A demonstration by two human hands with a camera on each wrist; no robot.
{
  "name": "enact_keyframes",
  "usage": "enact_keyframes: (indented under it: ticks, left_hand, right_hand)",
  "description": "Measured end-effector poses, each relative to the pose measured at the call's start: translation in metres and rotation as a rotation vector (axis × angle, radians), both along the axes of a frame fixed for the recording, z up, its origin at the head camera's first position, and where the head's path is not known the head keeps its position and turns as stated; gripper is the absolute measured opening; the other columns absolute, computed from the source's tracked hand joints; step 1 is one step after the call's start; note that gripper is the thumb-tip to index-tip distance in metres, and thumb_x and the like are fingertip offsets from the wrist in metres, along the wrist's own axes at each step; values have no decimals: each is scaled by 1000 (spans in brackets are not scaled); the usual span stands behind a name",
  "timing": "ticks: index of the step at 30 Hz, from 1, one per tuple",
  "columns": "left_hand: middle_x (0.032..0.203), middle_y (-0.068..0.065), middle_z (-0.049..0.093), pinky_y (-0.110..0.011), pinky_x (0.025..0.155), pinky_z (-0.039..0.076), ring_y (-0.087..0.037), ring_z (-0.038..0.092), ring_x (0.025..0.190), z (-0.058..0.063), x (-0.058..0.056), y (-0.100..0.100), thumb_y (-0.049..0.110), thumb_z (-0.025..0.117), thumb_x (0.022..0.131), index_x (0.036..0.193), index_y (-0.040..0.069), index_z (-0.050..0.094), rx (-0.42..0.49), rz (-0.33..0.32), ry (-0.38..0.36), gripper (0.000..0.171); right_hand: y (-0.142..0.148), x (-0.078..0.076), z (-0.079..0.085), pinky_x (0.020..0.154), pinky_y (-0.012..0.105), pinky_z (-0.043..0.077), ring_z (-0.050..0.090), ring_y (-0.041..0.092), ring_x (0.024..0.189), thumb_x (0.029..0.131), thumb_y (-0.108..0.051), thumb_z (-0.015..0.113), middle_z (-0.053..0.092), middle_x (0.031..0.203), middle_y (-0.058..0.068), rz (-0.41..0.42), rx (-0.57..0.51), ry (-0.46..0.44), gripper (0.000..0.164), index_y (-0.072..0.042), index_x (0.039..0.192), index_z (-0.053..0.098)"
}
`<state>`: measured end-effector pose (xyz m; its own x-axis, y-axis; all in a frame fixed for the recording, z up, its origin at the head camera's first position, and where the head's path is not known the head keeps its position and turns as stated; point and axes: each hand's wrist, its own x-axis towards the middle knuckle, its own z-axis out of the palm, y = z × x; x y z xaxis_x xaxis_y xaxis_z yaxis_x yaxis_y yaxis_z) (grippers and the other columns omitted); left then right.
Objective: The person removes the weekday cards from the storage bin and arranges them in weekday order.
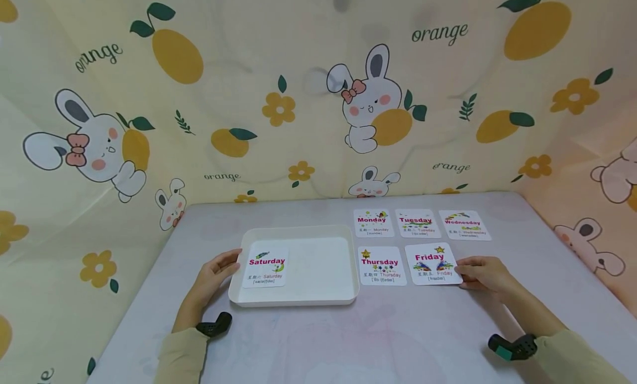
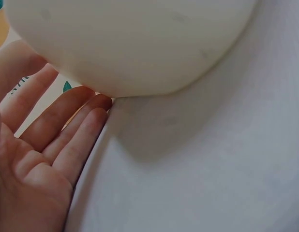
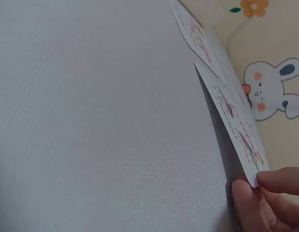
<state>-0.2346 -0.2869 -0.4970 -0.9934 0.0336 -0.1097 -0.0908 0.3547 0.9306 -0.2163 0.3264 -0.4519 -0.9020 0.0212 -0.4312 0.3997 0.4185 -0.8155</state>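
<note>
My right hand [image 1: 485, 276] pinches the right edge of the Friday card [image 1: 432, 264] between thumb and fingers. In the right wrist view, the Friday card [image 3: 236, 128] tilts, its held edge lifted above its shadow on the table. To its left lies the Thursday card [image 1: 382, 265]. At the left side of a white tray [image 1: 320, 295], my left hand [image 1: 213, 279] rests with loosely extended fingers. The left wrist view has those fingertips [image 2: 98, 116] right at the underside of the tray's rim. Inside the tray, at its left end, lies the Saturday card [image 1: 266, 267].
Behind, a row holds the Monday card [image 1: 374, 223], Tuesday card [image 1: 417, 224] and Wednesday card [image 1: 465, 225]. The light table [image 1: 398, 334] ends at a patterned cloth backdrop [image 1: 308, 52] with rabbits and oranges.
</note>
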Motion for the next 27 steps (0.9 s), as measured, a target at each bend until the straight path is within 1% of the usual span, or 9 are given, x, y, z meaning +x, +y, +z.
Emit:
enact_keyframes:
  ticks: [5,8,13,15,22,27]
  left_hand:
    - [145,-11,51,-3,89,42,16,52,105,0,0,0,36,64,91,140,14,48,3,6,-15,56]
    - [145,-13,51,-3,89,42,14,51,106,1,0,-1,36,63,92,141,13,48,-9,-4,-6,56]
    - [145,-15,50,-3,90,42,13,51,107,3,1,-1,37,63,93,141,12,47,-15,-13,-3,57]
    - [145,-13,51,-4,90,42,13,52,107,3,1,0,37,64,92,141,13,48,-7,-5,-10,57]
    - [145,-13,51,-4,90,42,14,52,106,4,1,1,35,64,92,140,12,48,11,-1,-10,56]
    - [144,-16,50,-3,90,42,15,52,105,3,2,0,32,63,93,140,10,48,19,-12,13,55]
  right_hand:
    - [-2,0,0,64,23,58,61,7,69,94,-20,60,66,78,-7,8,75,29,44,14,120,54]
    - [-3,1,2,63,22,57,60,9,68,94,-20,61,65,75,-5,12,123,45,41,14,116,58]
    - [-4,3,3,60,21,54,60,10,65,93,-24,62,65,70,-4,15,192,46,40,12,111,62]
    - [-4,3,3,59,21,53,60,10,64,92,-25,63,64,69,-4,14,212,41,40,11,109,64]
    - [-1,1,1,58,23,51,58,12,64,90,-25,65,63,67,-2,3,257,39,39,11,105,65]
    - [-4,2,5,59,23,52,59,14,65,91,-25,64,63,67,-1,8,238,36,38,10,106,65]
